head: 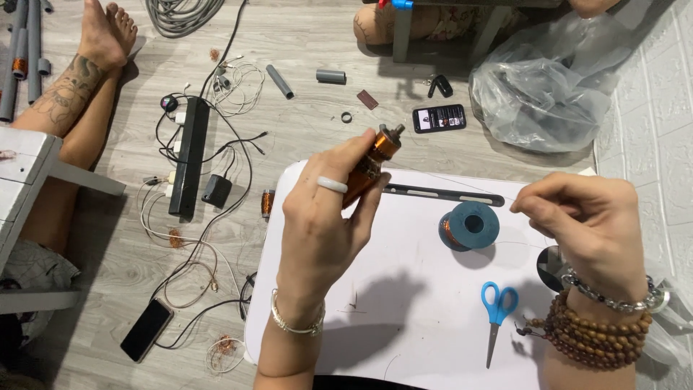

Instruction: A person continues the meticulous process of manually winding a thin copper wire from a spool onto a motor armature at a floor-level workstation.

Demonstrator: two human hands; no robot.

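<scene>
Hands wind fine copper wire onto a coil above a white table.

Frame centre: left hand grips the copper coil, its long axis tilted up to the right. A thin wire runs right to the right hand, pinched shut on its end. Below between them lie a blue spool and scissors; the table has room toward its lower left.

My left hand holding a wound coil above my lap table, wire spool right of it, scissors below the spool, my right hand pinching thin wire farther right, power strip on the floor to the left, phone beyond the coil.
</scene>
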